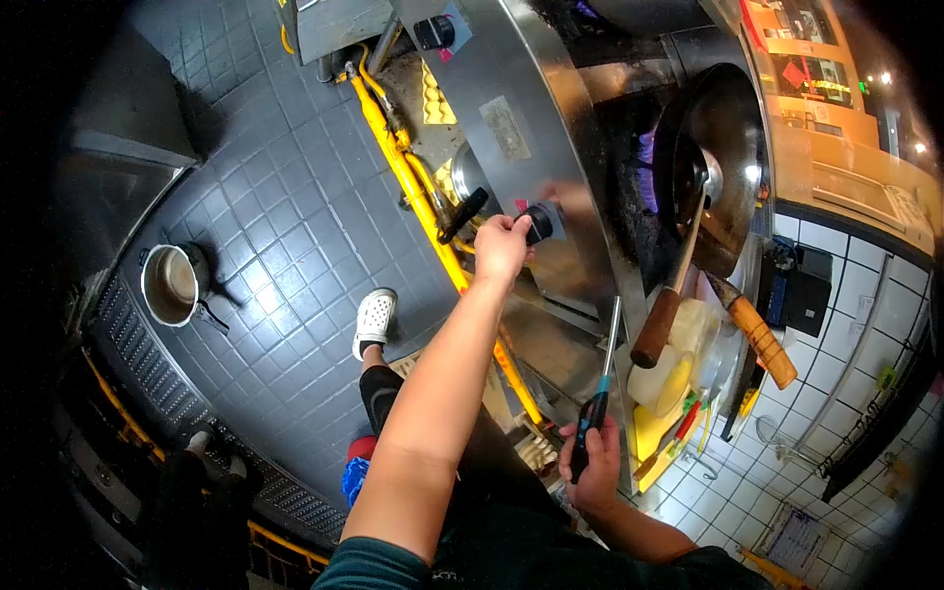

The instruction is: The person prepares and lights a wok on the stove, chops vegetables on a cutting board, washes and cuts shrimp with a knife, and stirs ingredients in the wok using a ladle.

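Note:
My left hand point(502, 248) is closed around a black stove knob point(538, 225) on the steel front panel point(503, 128). In my right hand point(595, 464) is a long-necked gas lighter point(593, 418), black and blue with a metal tube pointing toward the stove. Blue flame point(646, 172) burns under a dark wok point(733, 128). A ladle point(690, 236) with a brown wooden handle rests in the wok, and the wok's own wooden handle point(762, 339) sticks out toward the right side.
Yellow gas pipes point(393, 147) run along the stove's lower front. A metal pot point(169, 285) stands on the tiled floor point(265, 236). Beside the stove are plastic containers point(688, 329), a yellow board point(649, 433) and a red-handled utensil point(688, 421). Another person's dark-clothed legs point(192, 501) show at lower left.

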A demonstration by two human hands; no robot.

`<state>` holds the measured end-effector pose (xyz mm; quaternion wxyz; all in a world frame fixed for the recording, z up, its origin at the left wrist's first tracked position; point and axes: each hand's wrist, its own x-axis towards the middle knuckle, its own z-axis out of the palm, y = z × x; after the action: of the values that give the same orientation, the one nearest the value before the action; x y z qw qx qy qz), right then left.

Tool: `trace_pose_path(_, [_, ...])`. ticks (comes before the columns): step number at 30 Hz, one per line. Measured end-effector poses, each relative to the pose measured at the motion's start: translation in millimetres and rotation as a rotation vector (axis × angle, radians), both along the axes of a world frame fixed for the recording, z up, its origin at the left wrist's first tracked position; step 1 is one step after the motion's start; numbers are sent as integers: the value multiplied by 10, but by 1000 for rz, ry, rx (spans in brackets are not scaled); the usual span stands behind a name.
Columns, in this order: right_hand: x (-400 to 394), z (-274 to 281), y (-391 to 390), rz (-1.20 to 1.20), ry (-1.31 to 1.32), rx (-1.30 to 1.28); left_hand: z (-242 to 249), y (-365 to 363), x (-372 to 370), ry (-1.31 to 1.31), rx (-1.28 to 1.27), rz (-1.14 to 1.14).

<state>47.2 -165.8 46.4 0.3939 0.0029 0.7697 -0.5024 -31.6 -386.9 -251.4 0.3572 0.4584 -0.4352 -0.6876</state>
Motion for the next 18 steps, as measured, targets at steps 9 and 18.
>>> trace_pose_path(9, [6,18,110,73,-20,58,-54,33,-36,69,-11,56])
trace_pose_path(18, [-21,46,244,116,-19,128,144,-20,51,96,169,44])
